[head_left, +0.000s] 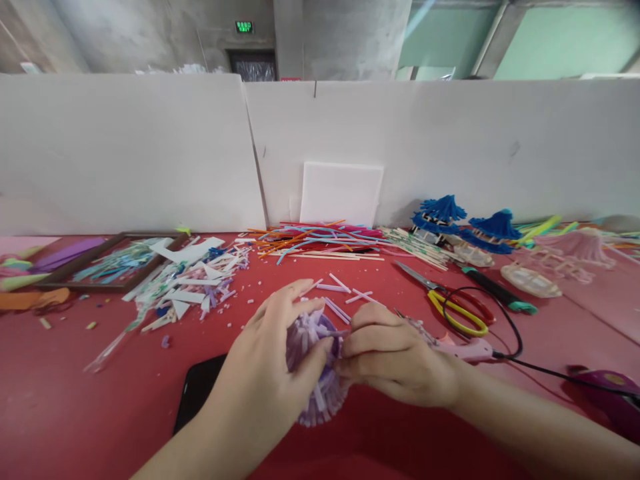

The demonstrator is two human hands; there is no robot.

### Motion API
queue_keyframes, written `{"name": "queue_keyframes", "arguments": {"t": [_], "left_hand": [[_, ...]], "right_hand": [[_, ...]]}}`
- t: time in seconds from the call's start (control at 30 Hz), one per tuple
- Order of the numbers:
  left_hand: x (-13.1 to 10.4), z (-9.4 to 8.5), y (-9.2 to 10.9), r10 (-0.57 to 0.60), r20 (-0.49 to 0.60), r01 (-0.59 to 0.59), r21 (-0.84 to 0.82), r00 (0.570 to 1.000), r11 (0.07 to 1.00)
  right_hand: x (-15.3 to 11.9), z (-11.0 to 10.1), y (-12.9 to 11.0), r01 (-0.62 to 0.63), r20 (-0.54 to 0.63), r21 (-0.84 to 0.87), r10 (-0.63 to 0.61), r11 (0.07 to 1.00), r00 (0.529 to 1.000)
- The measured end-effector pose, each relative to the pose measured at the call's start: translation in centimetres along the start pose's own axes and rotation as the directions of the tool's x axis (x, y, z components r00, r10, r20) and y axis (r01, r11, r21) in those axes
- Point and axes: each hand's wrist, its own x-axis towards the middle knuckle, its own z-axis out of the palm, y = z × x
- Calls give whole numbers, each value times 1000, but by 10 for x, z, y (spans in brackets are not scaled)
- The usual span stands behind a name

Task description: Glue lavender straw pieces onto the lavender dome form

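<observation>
A small purple craft piece made of many thin strips is held just above the red table, near its front middle. My left hand wraps round its left side, with the thumb across the front. At its right side my right hand has its fingers pressed together in a pinch; what lies between the fingertips is too small to make out. Short lilac sticks lie on the table just beyond the hands.
Scissors with yellow and red handles, a green-and-black tool and a pink corded tool lie right. A black phone and scraps are left. Coloured sticks, blue-roofed models and a white partition stand behind.
</observation>
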Motion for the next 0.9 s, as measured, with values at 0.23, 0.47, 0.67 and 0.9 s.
{"name": "queue_keyframes", "arguments": {"t": [0.23,0.47,0.67,0.9], "left_hand": [[1,0,-6,-81,60,86,-81,995,993],[0,1,-4,-85,79,92,-97,993,991],[1,0,-4,-113,100,123,-100,989,987],[3,-3,-3,-121,130,134,-97,984,986]], "right_hand": [[2,3,1,134,-64,-83,-140,987,988],[5,0,-7,145,-50,-140,-153,979,987],[10,0,-25,119,-59,-273,-140,955,988],[15,10,-32,125,-139,-315,-176,941,975]]}}
